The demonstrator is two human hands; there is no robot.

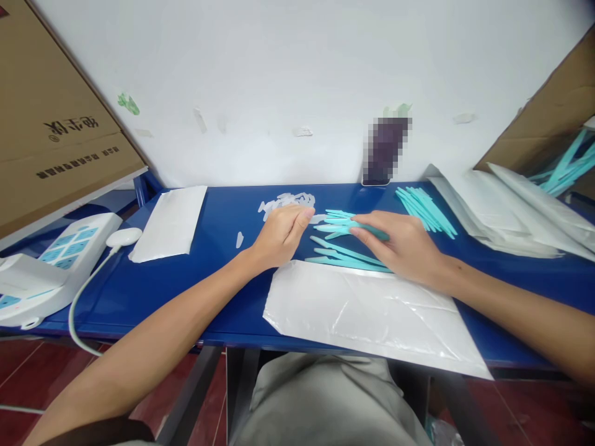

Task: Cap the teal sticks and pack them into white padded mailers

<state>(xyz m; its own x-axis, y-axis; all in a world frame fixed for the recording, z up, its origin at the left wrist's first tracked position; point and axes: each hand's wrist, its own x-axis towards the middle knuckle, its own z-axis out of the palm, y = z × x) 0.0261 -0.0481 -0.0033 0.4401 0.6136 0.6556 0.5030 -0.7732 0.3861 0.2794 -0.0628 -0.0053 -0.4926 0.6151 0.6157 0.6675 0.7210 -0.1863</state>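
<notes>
My right hand [404, 244] is closed, thumb and fingers pinching slim turquoise sticks [341, 224], shaped like eyebrow razors, whose ends fan out to the left. Just below it, several more such sticks [353, 257] lie along the upper edge of a white plastic mailer [372, 310]. My left hand [281, 232] is curled closed with its thumb uppermost; whatever it holds is hidden. Behind that hand is a pile of small whitish translucent plastic pieces [290, 199]. One single piece [240, 240] lies apart to its left. Another whitish piece [318, 218] shows between my hands.
A bundle of turquoise sticks [425, 210] lies at right beside stacked white mailers [506, 217]. A phone [385, 152] leans against the wall. To the left are a white packet [170, 223], a power strip [69, 260] with a cable, and a cardboard box [60, 118].
</notes>
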